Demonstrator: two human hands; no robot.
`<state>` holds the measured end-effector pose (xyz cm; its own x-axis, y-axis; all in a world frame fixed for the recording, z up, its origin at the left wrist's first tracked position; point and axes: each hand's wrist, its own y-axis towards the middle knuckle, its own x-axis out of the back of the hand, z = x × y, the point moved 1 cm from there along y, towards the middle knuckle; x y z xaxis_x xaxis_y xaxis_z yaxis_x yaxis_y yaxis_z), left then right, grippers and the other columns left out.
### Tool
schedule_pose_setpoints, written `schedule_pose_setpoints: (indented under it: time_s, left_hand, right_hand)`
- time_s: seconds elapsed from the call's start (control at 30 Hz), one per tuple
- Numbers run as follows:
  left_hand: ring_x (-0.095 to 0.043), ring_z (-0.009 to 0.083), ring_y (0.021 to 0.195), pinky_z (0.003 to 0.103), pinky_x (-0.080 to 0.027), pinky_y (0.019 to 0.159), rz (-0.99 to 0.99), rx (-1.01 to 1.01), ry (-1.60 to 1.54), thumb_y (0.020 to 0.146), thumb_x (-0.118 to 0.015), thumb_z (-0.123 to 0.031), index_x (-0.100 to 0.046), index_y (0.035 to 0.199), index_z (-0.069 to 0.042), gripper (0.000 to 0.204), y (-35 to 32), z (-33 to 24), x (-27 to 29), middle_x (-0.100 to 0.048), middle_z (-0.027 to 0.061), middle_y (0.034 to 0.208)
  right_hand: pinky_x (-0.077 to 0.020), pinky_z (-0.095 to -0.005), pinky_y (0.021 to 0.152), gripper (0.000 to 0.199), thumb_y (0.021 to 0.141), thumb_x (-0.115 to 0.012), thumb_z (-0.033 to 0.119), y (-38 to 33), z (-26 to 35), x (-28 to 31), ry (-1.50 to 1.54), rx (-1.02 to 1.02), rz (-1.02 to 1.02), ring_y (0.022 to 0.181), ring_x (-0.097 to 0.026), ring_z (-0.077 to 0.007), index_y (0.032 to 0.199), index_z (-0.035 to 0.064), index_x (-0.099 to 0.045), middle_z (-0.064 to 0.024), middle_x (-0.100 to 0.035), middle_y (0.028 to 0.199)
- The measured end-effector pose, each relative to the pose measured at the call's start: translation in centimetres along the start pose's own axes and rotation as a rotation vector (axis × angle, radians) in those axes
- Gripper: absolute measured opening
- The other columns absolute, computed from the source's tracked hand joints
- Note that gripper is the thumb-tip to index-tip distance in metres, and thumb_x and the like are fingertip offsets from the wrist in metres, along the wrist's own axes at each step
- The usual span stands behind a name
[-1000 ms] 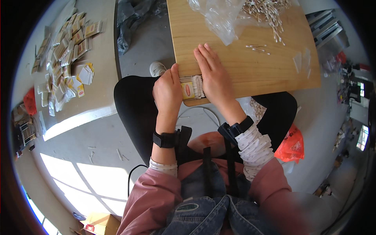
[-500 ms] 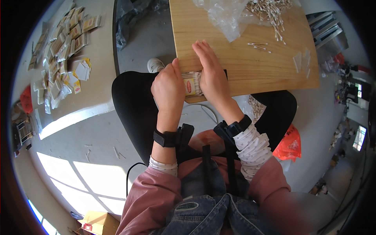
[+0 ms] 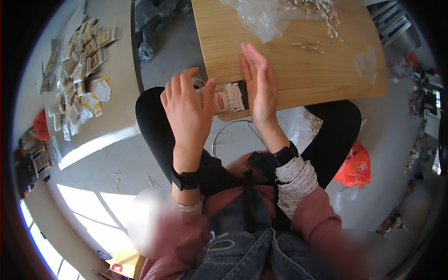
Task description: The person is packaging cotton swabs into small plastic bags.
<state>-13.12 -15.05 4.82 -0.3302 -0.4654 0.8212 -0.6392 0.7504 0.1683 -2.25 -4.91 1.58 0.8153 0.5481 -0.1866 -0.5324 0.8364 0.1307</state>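
Note:
A bundle of white cotton swabs (image 3: 236, 96) with a yellow-and-white card (image 3: 220, 101) lies at the table's near left corner. Beneath its right end shows a dark flat piece (image 3: 242, 87). My left hand (image 3: 187, 105) is over the left end of the bundle, thumb raised and apart from the bent fingers; its palm side is hidden. Next to the fingers is a small shiny loop (image 3: 199, 80), too covered to name. My right hand (image 3: 262, 91) stands on edge just right of the swab tips, fingers stretched upward, palm toward the bundle, holding nothing.
On the wooden table (image 3: 298, 77) are loose swabs (image 3: 309, 46), a heap of swabs (image 3: 326, 14), a clear plastic bag (image 3: 263, 21) and small clear sleeves (image 3: 366, 65). Packed swabs (image 3: 77, 65) cover a surface at left. A red bag (image 3: 354, 165) sits at right.
My left hand has loosened from a closed shape, its thumb now apart from the fingers, and shifted left. My right hand has moved right, off the bundle, so more swab tips show.

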Motion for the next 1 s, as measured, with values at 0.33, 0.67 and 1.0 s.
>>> schedule_pose_setpoints:
  time_s: [0.33,0.67,1.0]
  left_hand:
    - [-0.052,0.0331,0.115,0.043,-0.039,0.103,0.307,-0.338,-0.059,0.064,-0.084,-0.015,-0.06,0.122,-0.005,0.063,-0.3,-0.2,1.4,-0.057,0.0116,0.12]
    - [-0.053,0.0313,0.113,0.041,-0.041,0.099,0.3,-0.339,-0.097,0.064,-0.083,-0.014,-0.062,0.119,-0.006,0.059,-0.2,0.2,1.2,-0.057,0.0098,0.119]
    - [-0.054,0.0317,0.111,0.041,-0.043,0.097,0.28,-0.365,-0.112,0.064,-0.084,-0.014,-0.063,0.119,-0.005,0.06,-0.2,0.8,1.1,-0.057,0.0105,0.118]
  right_hand:
    - [-0.0192,-0.0416,0.122,0.063,0.108,-0.03,0.045,-1.9,0.1,-0.9,0.221,-0.087,-0.028,0.146,-0.03,-0.0287,0.148,-0.0034,-0.033,-0.0228,-0.036,0.152]
    - [-0.0177,-0.0415,0.122,0.063,0.108,-0.029,0.045,-1.9,0.2,-1.2,0.195,-0.082,0.017,0.146,-0.029,-0.0285,0.148,-0.0035,-0.033,-0.0234,-0.036,0.152]
    - [-0.0167,-0.0407,0.122,0.068,0.106,-0.029,0.05,-1.9,0.2,-1.8,0.093,-0.081,0.067,0.146,-0.029,-0.0274,0.148,-0.0035,-0.033,-0.022,-0.036,0.153]
